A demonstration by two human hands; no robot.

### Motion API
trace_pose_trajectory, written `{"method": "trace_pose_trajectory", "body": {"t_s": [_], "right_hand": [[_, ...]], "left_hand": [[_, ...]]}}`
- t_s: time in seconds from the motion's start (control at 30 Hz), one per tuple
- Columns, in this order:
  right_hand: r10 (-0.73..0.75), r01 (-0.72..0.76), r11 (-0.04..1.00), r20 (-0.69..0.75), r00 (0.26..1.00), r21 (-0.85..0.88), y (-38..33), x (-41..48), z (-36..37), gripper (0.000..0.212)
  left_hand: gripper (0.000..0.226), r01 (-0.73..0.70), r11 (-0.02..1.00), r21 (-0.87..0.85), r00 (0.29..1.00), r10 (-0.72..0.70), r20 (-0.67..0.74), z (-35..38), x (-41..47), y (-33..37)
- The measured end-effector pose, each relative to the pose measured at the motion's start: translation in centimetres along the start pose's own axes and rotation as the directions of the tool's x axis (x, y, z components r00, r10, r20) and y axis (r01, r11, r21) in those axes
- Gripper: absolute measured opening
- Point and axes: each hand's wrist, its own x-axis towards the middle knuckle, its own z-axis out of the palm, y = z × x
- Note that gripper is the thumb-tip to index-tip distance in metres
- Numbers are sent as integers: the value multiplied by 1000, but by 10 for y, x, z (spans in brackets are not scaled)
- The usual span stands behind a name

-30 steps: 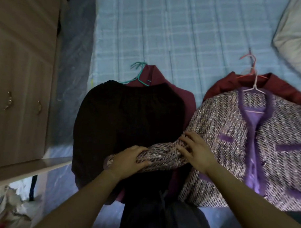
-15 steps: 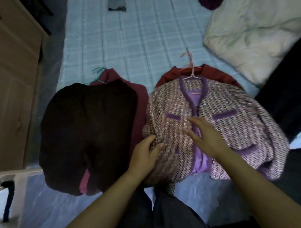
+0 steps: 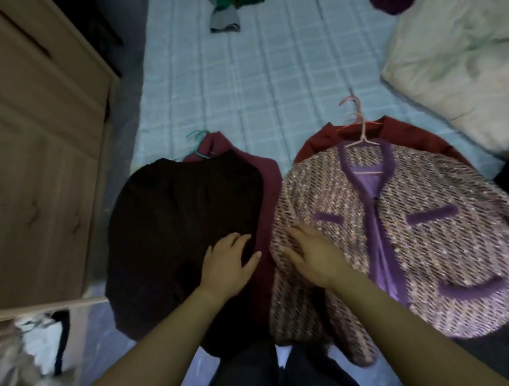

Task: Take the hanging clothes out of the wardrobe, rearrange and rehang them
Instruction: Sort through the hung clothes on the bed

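The person's left hand lies palm down with its fingers spread and straight on a dark garment. Its thumb reaches toward the strip of maroon garment that shows from beneath, and it holds nothing. Just beside it, the right hand rests flat, fingers extended, on the near edge of a tweed jacket with purple trim; it too grips nothing. The two hands are close but apart, with the maroon strip between them.

Beyond the left hand, a teal hanger pokes out at the maroon collar; in the dim light it seems to belong to that garment rather than the dark one. Beyond the right hand, a pale pink hanger sits in the jacket's neck, over a red garment. All of the clothes lie on a pale blue checked bedsheet. A cream pillow lies far to the right of the right hand, and a wooden wardrobe stands to the left of the left hand.
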Motion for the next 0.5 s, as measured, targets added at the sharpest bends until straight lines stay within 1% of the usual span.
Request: {"method": "trace_pose_trajectory", "body": {"t_s": [0.07,0.1,0.17,0.27,0.33,0.4,0.5], "right_hand": [[-20,20,1000,-2,1000,-2,-21,44,4,73],[-15,15,1000,7,1000,1,-30,67,5,73],[-2,2,1000,29,1000,-13,-45,115,9,64],[42,-40,999,42,998,-28,-59,184,16,59],[103,-102,994,27,994,-32,-58,226,22,58],[188,-188,981,12,982,-45,-51,262,29,59],[291,-291,957,33,956,-16,-43,300,40,62]], "left_hand": [[68,16,999,46,1000,-16,-9,-29,23,-31],[63,14,998,58,1000,-13,-13,-43,35,-48],[57,13,998,59,1000,-13,-7,-71,64,-81],[58,14,996,85,1000,-13,-16,-97,115,-135],[63,11,993,117,1000,-10,-12,-106,153,-172],[71,-9,994,109,1000,9,4,-111,189,-204],[70,-86,992,95,996,86,5,-111,239,-243]]}}
